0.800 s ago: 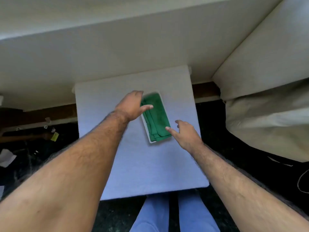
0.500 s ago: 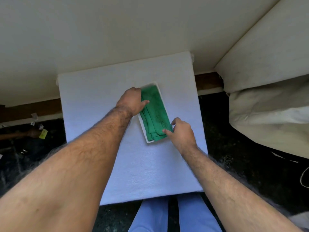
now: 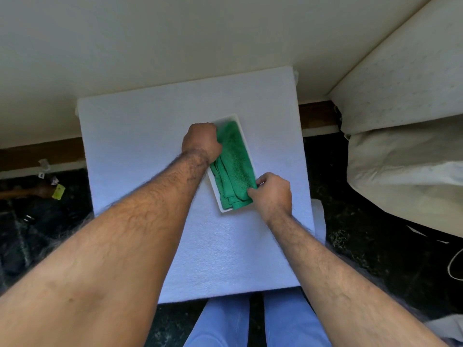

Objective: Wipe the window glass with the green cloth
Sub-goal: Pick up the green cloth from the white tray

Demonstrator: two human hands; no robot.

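Observation:
A folded green cloth (image 3: 234, 162) lies in a narrow white tray (image 3: 215, 189) on a small table covered with a white towel (image 3: 140, 136). My left hand (image 3: 200, 141) is closed over the cloth's upper left edge, fingers curled into the fabric. My right hand (image 3: 273, 192) pinches the cloth's lower right corner at the tray's rim. No window glass shows in this view.
A cream wall (image 3: 150, 46) rises behind the table. A pale fabric-covered bulk (image 3: 406, 171) stands to the right. The dark floor holds scraps and a yellow tag (image 3: 58, 192) at left and a white cable (image 3: 454, 267) at right. My legs in blue trousers (image 3: 250, 324) are below the table.
Both hands came down from hovering open over the tray and have closed on the green cloth, the left at its upper edge, the right at its lower corner.

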